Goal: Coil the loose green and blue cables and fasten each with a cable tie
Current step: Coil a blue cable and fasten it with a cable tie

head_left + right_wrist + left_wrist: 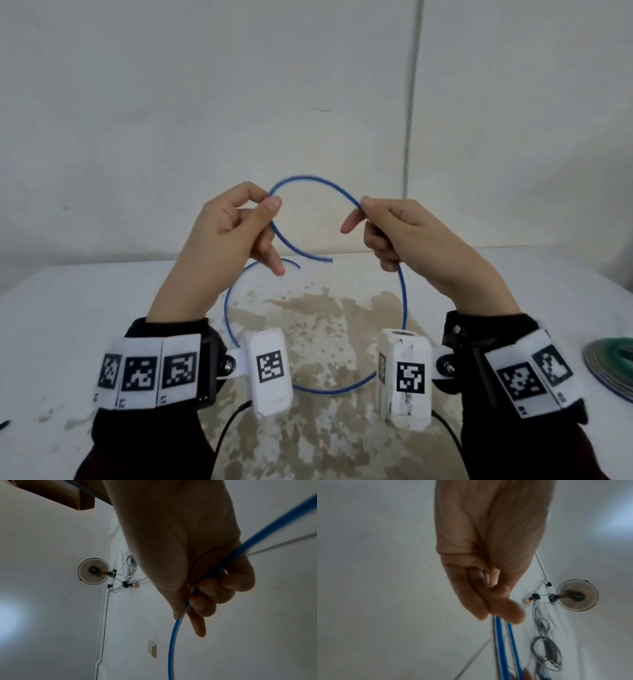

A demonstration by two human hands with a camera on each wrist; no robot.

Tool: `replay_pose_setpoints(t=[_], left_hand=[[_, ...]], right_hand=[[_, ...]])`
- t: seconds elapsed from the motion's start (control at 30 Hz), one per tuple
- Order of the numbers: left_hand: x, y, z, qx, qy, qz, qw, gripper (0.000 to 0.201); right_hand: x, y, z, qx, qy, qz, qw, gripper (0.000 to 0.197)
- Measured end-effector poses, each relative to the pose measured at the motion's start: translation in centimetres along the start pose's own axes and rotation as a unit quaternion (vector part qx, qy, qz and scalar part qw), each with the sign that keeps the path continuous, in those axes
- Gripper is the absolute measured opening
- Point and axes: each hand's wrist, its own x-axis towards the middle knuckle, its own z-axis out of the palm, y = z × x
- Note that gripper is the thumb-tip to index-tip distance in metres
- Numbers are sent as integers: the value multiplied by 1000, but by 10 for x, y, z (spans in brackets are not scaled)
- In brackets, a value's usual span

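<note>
Scene: a person's two hands are raised above a white surface (102, 308) with a worn brown patch, in front of a pale wall (205, 85).
Blue cable (313, 179): held in the air between both hands, bent into a wide open loop. It arcs over the top from one hand to the other, runs down from the right hand, sweeps low between the wrists and rises again on the left side. Two loose ends lie near the left hand's lower fingers, just above the far edge of the surface.
Left hand (236, 229): its grip is closed on the blue cable, pinched between thumb and forefinger. The left wrist view shows two blue strands (500, 649) leaving the fingertips.
Right hand (404, 236): its grip is closed on the blue cable too, the fingers curled round it. In the right wrist view the cable (173, 635) passes through the curled fingers (214, 593).
Green coil (613, 356): lies on the surface at the right edge, well apart from the hands; only part of it shows.
Wrists: each carries a band with black and white square markers and a small white camera box.
</note>
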Motion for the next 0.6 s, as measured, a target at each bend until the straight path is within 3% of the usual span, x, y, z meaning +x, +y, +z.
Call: replay_pose_setpoints(t=[0.2, 0.3, 0.43, 0.53, 0.6], left_hand=[[2, -8, 6, -122, 73, -2, 990, 22], [1, -9, 15, -144, 75, -9, 987, 20], [-4, -4, 24, -149, 5, -34, 988, 14], [-10, 0, 34, -86, -75, -43, 993, 16], [-10, 0, 37, -55, -79, -24, 995, 26]], right_hand=[[4, 0, 18, 42, -22, -16, 999, 28], [7, -1, 21, 137, 30, -39, 989, 23], [7, -6, 27, 258, 51, -8, 965, 32], [3, -12, 28, 245, 18, 13, 969, 38], [3, -14, 25, 222, 26, 5, 975, 39]])
